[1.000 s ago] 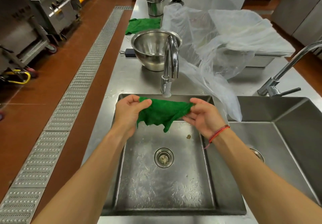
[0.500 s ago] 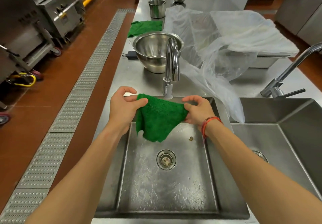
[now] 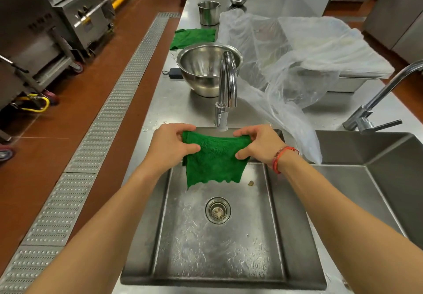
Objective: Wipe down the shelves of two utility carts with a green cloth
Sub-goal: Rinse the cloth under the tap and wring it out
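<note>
Left hand: thumb and fingers pinch the upper left corner of the green cloth. Right hand: pinches the upper right corner in the same way.

The cloth hangs spread between the two hands over the sink. Its ragged lower edge is free and clear of the basin floor. From the cloth, the drain lies at 6 o'clock and the tap at 12 o'clock. No running water is visible.

Assessment: the cloth is light and limp, and it drapes under its own weight. It is not fragile and is unlikely to slip. Whether it is damp cannot be confirmed. It is best held at the corners for spreading, or bunched in one palm for wiping.

A second cloth lies on the counter at 11 o'clock, beyond the steel bowl. Cart wiping is judged not yet begun.
</note>
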Tool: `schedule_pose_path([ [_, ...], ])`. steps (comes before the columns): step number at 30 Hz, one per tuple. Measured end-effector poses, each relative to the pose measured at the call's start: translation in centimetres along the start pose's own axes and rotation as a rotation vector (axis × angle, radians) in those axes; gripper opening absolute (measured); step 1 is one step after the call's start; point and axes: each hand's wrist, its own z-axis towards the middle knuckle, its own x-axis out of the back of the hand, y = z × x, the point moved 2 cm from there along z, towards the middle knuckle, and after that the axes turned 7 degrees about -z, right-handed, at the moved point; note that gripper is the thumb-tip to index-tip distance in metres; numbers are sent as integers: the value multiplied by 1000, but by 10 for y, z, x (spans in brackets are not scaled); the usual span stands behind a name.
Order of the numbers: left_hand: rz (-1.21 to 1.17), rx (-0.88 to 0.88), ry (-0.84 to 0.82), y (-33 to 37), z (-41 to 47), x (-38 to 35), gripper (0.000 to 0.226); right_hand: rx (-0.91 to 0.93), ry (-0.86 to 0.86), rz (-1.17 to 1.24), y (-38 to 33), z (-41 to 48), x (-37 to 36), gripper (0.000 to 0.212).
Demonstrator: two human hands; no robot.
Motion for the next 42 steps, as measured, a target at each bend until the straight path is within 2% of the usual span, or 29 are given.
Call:
schedule_pose_path([
  [2,173,-48,-5,2,-1,-3,34,45,86,-245,-2,0,0,37],
  [4,295,-133,-17,4,-2,-4,17,116,127,-431,-6,-4,3,12],
  [6,296,-146,-63,1,-1,-2,7,166,136,-503,-1,-4,7,15],
  [9,107,-45,-114,-8,-1,1,16,185,58,-276,4,-4,13,22],
  [12,-414,120,-81,-5,3,-2,23,166,44,202,-4,-6,13,17],
  [14,-713,298,-214,-7,1,-10,29,104,-87,528,-2,-5,8,26],
  [16,-729,393,-336,-21,-14,-22,37,31,-230,555,12,-11,-5,40],
  [18,-695,402,-338,-33,-21,-31,34,-62,-258,531,29,-13,-15,38],
  [21,-724,388,-225,-47,-19,-33,21,-124,-235,535,45,-10,-23,26],
  [26,-699,359,-14,-52,-12,-29,21,-159,-87,533,45,0,-20,27],
  [29,-635,351,101,-52,-7,-25,36,-113,37,449,40,3,-20,42],
  [32,-507,276,21,-56,0,-21,45,-42,47,320,42,9,-21,78],
  [34,-340,230,-60,-57,4,-18,58,15,25,106,42,14,-23,95],
  [36,-120,148,-103,-55,6,-17,57,52,30,-207,36,15,-26,79],
  [38,94,36,-79,-50,7,-16,35,64,70,-400,27,13,-26,42],
  [40,116,8,-40,-51,11,-11,17,61,95,-364,23,17,-26,12],
  [42,-70,121,-55,-58,16,-5,7,8,53,-115,27,25,-28,8],
])
